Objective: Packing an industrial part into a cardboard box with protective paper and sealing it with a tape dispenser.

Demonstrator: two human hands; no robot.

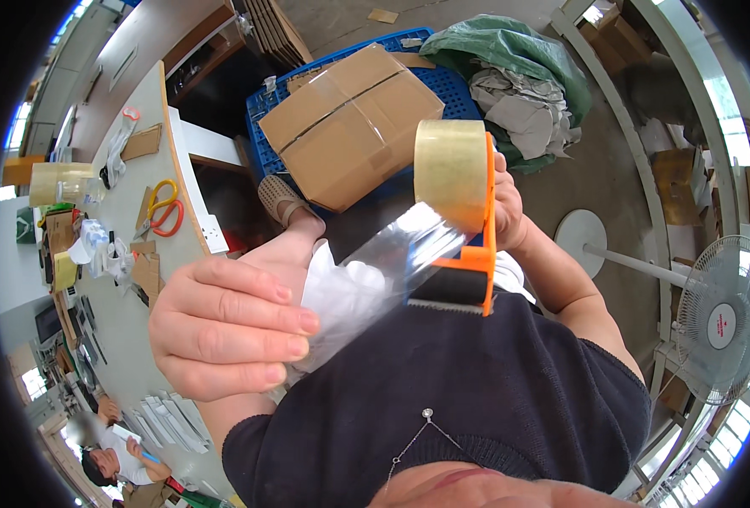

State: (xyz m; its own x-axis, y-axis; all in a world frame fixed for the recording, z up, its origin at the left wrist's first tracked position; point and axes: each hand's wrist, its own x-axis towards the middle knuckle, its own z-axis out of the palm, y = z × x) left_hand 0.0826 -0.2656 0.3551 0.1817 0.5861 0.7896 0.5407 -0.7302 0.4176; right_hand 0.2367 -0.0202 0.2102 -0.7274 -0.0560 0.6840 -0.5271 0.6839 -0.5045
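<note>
My right hand (510, 201) grips an orange tape dispenser (489, 237), its fingers wrapped behind the frame. A wide roll of transparent packing tape (451, 169) is mounted on it, above a black roller and a toothed cutting edge. From the roll a shiny strip of packing tape (417, 245) stretches down and left to my left hand (231, 330). The left fingers lie pressed together at the strip's free end; the thumb is hidden. Crumpled white material (345, 284) shows behind the strip; I cannot tell what it is. Both hands are raised before my dark top.
Beyond the hands a brown carton (354, 123) sits on a blue plastic crate (260, 127). A green sack (519, 51) with crumpled paper stands beside it. Scissors (167, 207) lie on the left table (129, 339). A standing fan (722, 322) is at right; another person (121, 461) is lower left.
</note>
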